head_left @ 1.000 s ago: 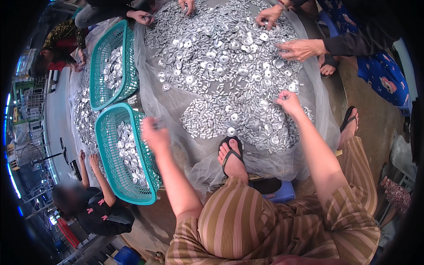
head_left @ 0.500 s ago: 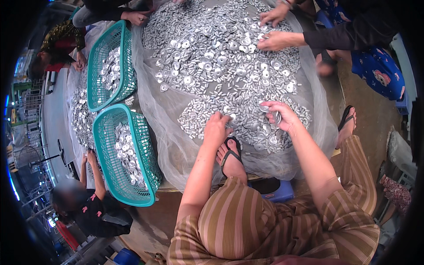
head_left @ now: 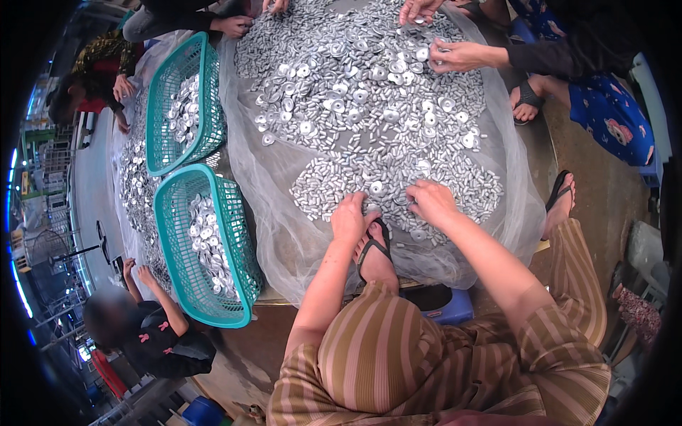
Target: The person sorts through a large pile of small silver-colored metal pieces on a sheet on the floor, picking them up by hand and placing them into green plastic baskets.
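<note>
Silver metal discs with a centre hole and many small silver cylinders lie mixed in a broad pile [head_left: 327, 188] on a sheer white net [head_left: 284, 248]. My left hand [head_left: 349, 220] rests at the near edge of the pile, fingers curled and pressed close together; what is in them is hidden. A loose disc [head_left: 376, 187] lies just beyond its fingertips. To its right, my right hand [head_left: 432, 203] reaches down among the pieces with bent, closed fingers, and I cannot make out what they hold. Another disc [head_left: 424, 165] sits just past it.
Two teal plastic baskets [head_left: 162, 234] with discs inside stand left of the net. My sandalled foot [head_left: 375, 255] is below my left hand. Across the pile a co-worker's hands [head_left: 462, 57] handle pieces; another co-worker's hand [head_left: 232, 27] is at the far left. More people sit further left.
My right hand has moved left and down into the pile; the discs it held no longer show in it. My left hand has shifted slightly nearer. The co-worker's hands at far right have moved.
</note>
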{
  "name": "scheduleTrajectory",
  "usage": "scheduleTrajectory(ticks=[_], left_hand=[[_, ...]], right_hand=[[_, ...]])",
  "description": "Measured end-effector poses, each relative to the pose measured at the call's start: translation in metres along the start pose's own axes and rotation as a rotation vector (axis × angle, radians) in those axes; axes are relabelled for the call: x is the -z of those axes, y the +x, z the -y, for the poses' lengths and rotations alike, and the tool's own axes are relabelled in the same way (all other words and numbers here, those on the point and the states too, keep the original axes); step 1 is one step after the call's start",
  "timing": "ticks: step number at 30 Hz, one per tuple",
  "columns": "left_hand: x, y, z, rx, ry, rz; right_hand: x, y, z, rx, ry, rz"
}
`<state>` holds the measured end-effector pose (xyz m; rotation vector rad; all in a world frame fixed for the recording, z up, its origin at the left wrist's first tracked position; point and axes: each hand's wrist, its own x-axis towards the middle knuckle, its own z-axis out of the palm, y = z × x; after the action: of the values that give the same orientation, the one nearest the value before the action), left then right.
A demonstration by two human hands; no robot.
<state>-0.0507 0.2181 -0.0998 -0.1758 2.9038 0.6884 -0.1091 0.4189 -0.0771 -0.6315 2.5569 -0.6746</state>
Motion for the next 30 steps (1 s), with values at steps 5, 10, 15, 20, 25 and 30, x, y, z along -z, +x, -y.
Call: scheduleTrajectory(ticks=[5, 10, 15, 20, 25, 30], left_hand=[[-0.004, 0.012, 0.017, -0.003, -0.409, -0.032], [0.002, 0.014, 0.04, 0.275, -0.979, 0.042], [0.005, 0.007, 0.01, -0.01, -0.136, 0.086], [0.005, 0.012, 0.015, -0.031, -0.092, -0.027], [0.006, 0.02, 0.028, 0.028, -0.285, -0.138], [0.013, 0.023, 0.028, 0.515, -1.569, 0.117]], right_hand=[[0.011, 0.005, -0.036, -0.08, 0.412, 0.011], [0.035, -0.003, -0.056, -0.491, 1.749, 0.014], [0.036, -0.015, -0.067, -0.47, 1.873, -0.025], [0.039, -0.015, -0.058, -0.479, 1.506, 0.057], [-0.004, -0.004, -0.027, 0.01, 0.457, -0.213], [-0.026, 0.009, 0.01, -0.014, -0.116, -0.28]])
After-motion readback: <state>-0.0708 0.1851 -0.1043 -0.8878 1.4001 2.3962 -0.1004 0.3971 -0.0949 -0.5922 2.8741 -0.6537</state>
